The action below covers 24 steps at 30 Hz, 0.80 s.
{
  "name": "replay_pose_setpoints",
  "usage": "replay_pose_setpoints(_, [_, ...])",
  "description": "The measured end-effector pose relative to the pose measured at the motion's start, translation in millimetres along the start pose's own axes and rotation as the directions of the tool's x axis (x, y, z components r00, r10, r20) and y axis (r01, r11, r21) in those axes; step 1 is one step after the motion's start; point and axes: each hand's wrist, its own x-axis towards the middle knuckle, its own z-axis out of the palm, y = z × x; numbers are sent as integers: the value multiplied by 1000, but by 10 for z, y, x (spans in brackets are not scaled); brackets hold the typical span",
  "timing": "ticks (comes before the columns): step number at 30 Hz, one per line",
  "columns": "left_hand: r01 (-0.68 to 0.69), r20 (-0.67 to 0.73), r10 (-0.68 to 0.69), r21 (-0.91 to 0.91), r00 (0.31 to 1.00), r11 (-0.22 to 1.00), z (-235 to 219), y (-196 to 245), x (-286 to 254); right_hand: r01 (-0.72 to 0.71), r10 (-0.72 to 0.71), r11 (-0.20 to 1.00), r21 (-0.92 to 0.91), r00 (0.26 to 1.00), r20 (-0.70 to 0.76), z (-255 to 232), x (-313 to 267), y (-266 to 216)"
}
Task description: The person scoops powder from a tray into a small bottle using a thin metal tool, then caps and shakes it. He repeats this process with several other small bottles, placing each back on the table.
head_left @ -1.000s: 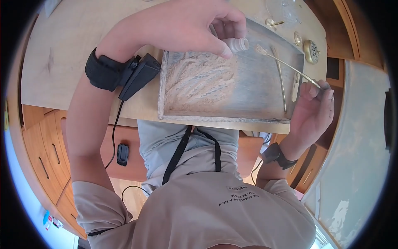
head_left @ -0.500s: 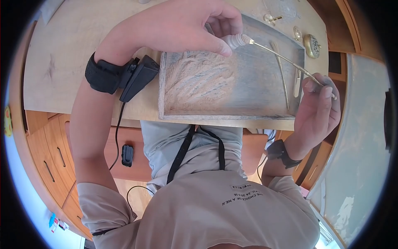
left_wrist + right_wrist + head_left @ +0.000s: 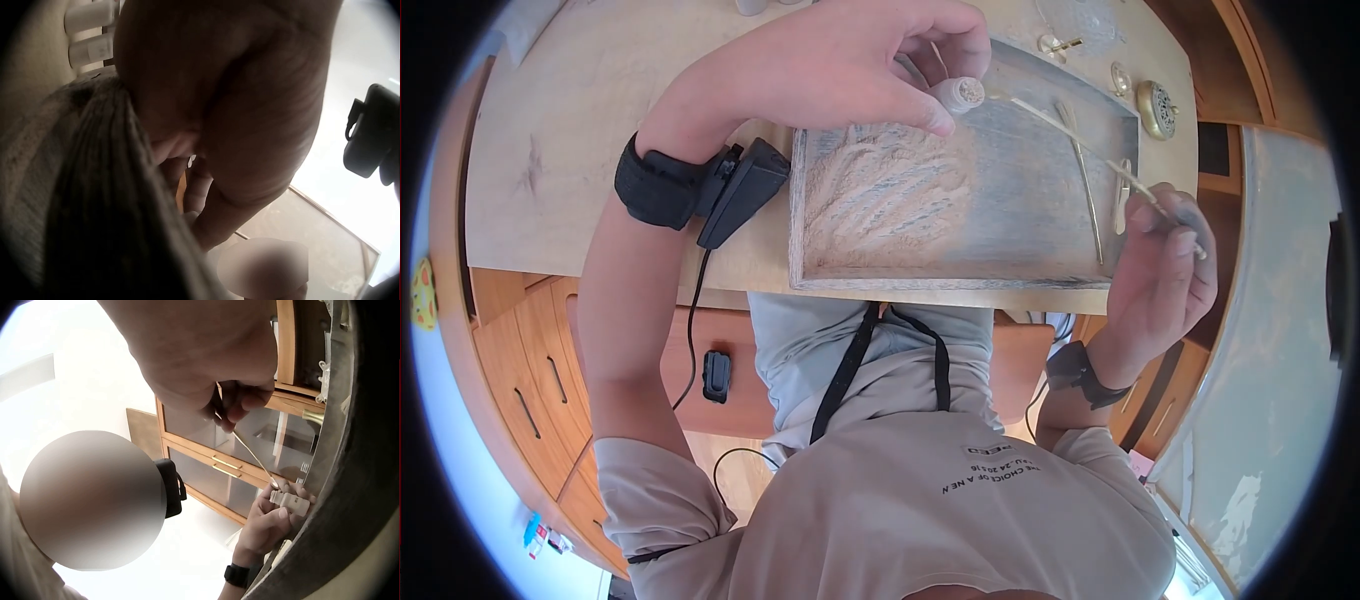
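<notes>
Over the far edge of the tray, my left hand (image 3: 890,65) holds a small white bottle (image 3: 959,95) between thumb and fingers. The bottle's mouth faces the head camera, and pale powder shows inside it. My right hand (image 3: 1165,262) pinches a long thin brass scoop (image 3: 1090,145) near its rear end. The scoop's tip lies close beside the bottle mouth; the right wrist view also shows the scoop (image 3: 253,455) reaching to the bottle (image 3: 289,502). Below is a shallow grey wooden tray (image 3: 960,284) with tan powder (image 3: 885,195) spread over its left half.
A thin metal stick (image 3: 1083,190) and a small flat tool (image 3: 1121,200) lie in the tray's right side. Beyond it stand a round brass burner (image 3: 1157,110) and a small brass piece (image 3: 1058,46). White bottles (image 3: 90,50) stand on the table.
The scoop, heaped with powder earlier, moved left to the bottle's mouth and now sits slightly back from it, its tip bare. The bottle has tipped so its mouth faces the head camera more.
</notes>
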Motion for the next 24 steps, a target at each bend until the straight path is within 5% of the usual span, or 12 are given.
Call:
replay_pose_setpoints(4, [9,-29,-10,-29,1000,1000,16,4,-14,5,-4,1000,23,999,-39,22,-20,18])
replay_pose_setpoints(7, [0,-21,0,-26,1000,1000,13,10,-6,32,-28,998,-47,996,87,15,-2,-6])
replay_pose_setpoints(16, [-27,-44,27,5,999,1000,12,-41,-9,26,-26,1000,5,997,-79,2,-27,32])
replay_pose_setpoints(24, [23,-22,-23,-29,999,999,19,15,1,19,-17,999,41,999,-51,38,-45,36])
